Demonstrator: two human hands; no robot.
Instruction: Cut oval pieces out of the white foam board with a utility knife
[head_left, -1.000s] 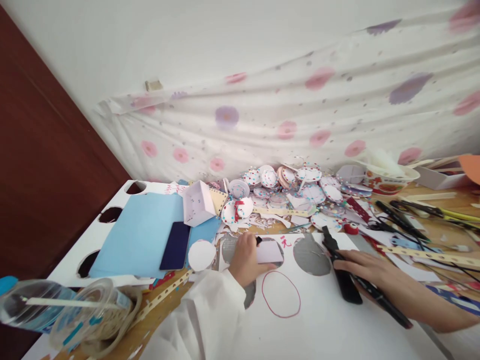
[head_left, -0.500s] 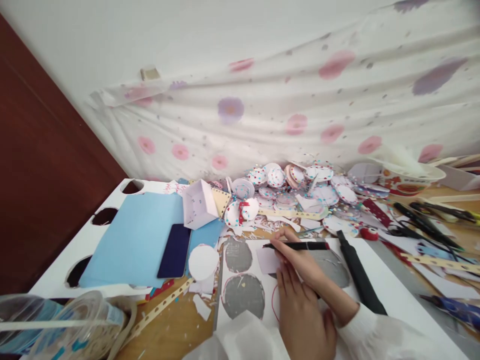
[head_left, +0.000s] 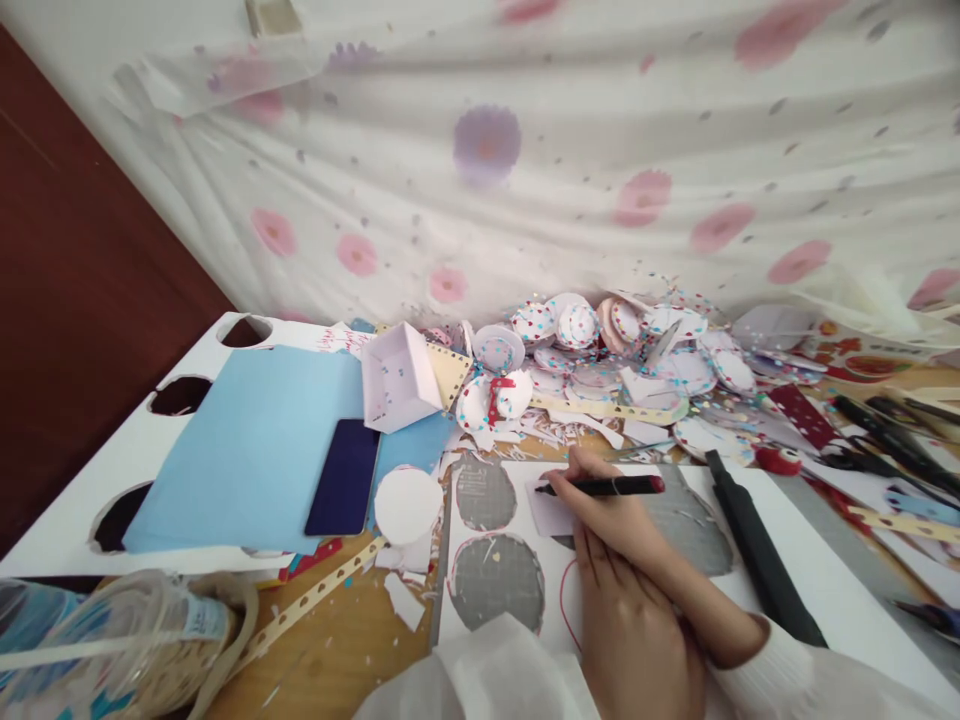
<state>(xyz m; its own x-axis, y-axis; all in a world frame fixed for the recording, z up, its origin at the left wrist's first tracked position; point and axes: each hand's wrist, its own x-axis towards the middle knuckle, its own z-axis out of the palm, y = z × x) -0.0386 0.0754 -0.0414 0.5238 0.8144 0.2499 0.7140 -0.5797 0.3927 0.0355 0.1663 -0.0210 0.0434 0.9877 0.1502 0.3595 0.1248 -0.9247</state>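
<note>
My right hand (head_left: 619, 510) grips a slim black marker (head_left: 619, 486) with a dark red end. The marker lies nearly level, its tip at the upper left of a small pale lilac paper square (head_left: 550, 512). My left hand (head_left: 637, 625) rests flat, fingers stretched together toward that square's lower right edge, partly beneath my right wrist. Under both hands is a white sheet (head_left: 559, 570) with large round cut-outs that show a grey surface. A red curved line (head_left: 567, 603) is drawn on the sheet beside my left hand.
A thick black pen-like tool (head_left: 757, 545) lies right of my hands. Behind them are a white paper box (head_left: 399, 378) and piled decorated paper discs (head_left: 577, 325). Leftward lie a dark phone (head_left: 343, 478), a white paper circle (head_left: 409, 505), blue sheets (head_left: 247, 450) and clear plastic cups (head_left: 127, 640).
The camera view has dipped and shifted, so the wall cloth fills more of the top. My right hand still holds the marker at the paper square, and my left hand stays flat.
</note>
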